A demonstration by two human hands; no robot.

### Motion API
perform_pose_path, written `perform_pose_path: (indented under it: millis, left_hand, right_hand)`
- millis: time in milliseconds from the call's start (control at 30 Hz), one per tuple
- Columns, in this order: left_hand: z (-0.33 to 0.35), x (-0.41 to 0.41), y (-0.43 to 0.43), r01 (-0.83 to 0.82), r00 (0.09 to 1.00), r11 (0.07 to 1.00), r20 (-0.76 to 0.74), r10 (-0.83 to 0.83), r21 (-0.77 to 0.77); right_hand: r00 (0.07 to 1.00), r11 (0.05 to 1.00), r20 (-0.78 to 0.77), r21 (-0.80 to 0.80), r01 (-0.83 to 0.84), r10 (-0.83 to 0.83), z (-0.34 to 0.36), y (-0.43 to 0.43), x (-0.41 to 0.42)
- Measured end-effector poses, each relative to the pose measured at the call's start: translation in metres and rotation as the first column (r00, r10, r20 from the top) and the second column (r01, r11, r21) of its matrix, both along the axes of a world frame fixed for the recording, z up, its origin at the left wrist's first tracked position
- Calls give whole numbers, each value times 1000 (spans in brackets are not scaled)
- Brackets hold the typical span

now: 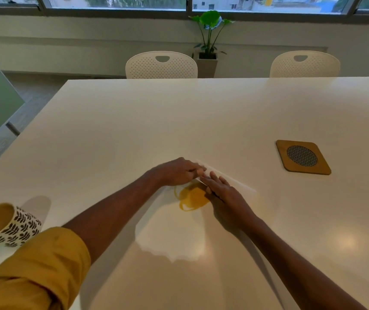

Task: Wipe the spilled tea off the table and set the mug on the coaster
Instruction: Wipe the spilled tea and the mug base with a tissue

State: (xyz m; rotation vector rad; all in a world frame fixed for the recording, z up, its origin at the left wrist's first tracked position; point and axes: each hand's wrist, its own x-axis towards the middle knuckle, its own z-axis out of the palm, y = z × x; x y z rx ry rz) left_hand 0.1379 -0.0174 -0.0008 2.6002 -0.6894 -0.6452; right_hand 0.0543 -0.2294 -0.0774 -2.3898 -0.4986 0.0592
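Observation:
A white paper napkin (230, 179) lies on the white table (179, 117) over the far edge of a yellow-brown tea spill (193, 198). My left hand (178, 171) pinches the napkin's left end with curled fingers. My right hand (226, 193) lies flat with straight fingers on the napkin, just right of the spill. A mug (7, 224) with a black leaf pattern, full of tea, stands at the near left edge beside my yellow sleeve. The wooden coaster (303, 156) with a dark mesh centre sits at the right, apart from both hands.
Two white perforated chairs (161, 64) (304, 63) stand at the table's far side. A potted plant (208, 41) stands by the window wall behind them. The table's left edge runs diagonally past the mug.

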Motion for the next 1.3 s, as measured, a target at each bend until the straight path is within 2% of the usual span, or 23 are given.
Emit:
perform_pose_path:
  millis: [133, 200, 267, 333, 400, 500, 767, 933, 1300]
  left_hand:
    - [-13, -2, 14, -100, 991, 991, -95, 92, -90]
    - [-18, -2, 21, -125, 987, 981, -123, 107, -151]
    - [-20, -2, 25, -126, 986, 979, -132, 105, -163]
    - [-23, -3, 25, -98, 991, 989, -105, 86, -115]
    - [-26, -4, 24, -69, 994, 996, -85, 64, -61]
    - [-31, -3, 26, -38, 996, 997, -88, 33, -64]
    - [-47, 5, 37, -88, 992, 994, -102, 81, -68]
    - [-43, -4, 43, -54, 995, 995, -93, 46, -82]
    - [-40, -22, 58, -103, 994, 990, -57, 98, -99]
  right_hand:
    - [997, 998, -61, -30, -56, 54, 0, 3, 3]
    - [987, 998, -153, 32, -52, 57, 6, 2, 7]
    - [985, 999, -164, 28, -44, 48, 10, -6, 15]
    - [993, 978, -85, -187, -96, 81, 10, -14, 19]
    - [986, 898, -34, -409, -161, 162, 5, -17, 19]
    - [979, 834, -15, -522, -180, 202, -2, -15, 19]
    - [976, 848, -73, -484, -216, 207, 1, -17, 18]
    - [984, 875, -84, -449, -180, 159, 1, -24, 6]
    - [991, 851, -88, -510, -128, 97, -2, -32, -14]
